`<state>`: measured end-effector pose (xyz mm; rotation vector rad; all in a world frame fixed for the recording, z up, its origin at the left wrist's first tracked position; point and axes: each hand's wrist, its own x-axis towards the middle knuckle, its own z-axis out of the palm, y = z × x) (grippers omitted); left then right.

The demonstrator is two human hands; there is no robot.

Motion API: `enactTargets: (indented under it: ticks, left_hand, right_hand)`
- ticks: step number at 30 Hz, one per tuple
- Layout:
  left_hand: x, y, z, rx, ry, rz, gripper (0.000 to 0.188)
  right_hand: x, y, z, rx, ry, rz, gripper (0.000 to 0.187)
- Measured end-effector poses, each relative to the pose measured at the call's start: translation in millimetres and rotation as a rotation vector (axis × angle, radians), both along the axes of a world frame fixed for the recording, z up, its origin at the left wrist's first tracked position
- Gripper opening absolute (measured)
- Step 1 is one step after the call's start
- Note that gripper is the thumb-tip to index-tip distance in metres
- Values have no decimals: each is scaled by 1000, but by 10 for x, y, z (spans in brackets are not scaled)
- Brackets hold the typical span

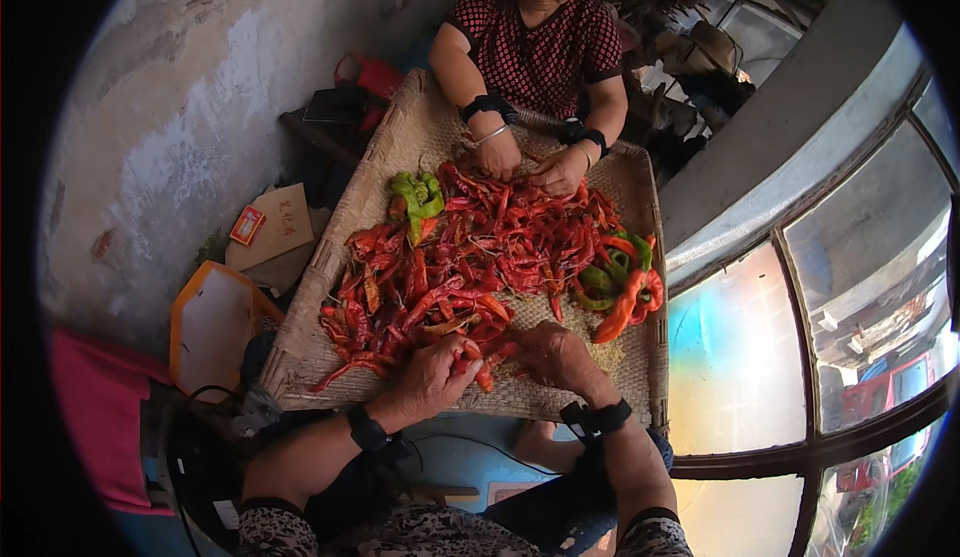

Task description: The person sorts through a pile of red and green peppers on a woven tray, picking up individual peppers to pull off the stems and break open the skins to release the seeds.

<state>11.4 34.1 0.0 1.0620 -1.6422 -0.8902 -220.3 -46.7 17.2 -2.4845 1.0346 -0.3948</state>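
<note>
A pile of wrinkled red chili peppers (480,257) covers much of a woven tray (300,362). At the near edge of the pile, my left hand (432,382) is closed around a red chili pepper (484,377) whose orange-red end sticks out past the fingers. My right hand (562,360) is just to its right, fingers curled down over the peppers. What those fingers pinch is hidden by the hand. Plump green peppers (418,197) lie at the pile's far left. More green peppers (603,282) and a large orange-red pepper (625,307) sit by the tray's right side.
Across the tray, a person in a patterned top works with both hands (530,169) in the far side of the pile. A plastered wall (190,127) stands left, a framed window (740,357) right. An orange-rimmed container (205,327) and cardboard (275,227) lie beside the tray.
</note>
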Motion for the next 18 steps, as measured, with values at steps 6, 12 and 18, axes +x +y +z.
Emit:
enactTargets:
  ticks: [6, 12, 18]
  left_hand:
    - [16, 12, 32, 47, -35, -5, 11]
    - [-58, -76, 17, 5, -12, 2, 11]
    - [-8, -40, -29, 42, -42, 6, 10]
  right_hand:
    - [-99, -86, 262, 375, -15, -20, 20]
    - [-158, -372, 410, 336, -1160, -533, 38]
    - [-179, 12, 329, 349, 277, -51, 35]
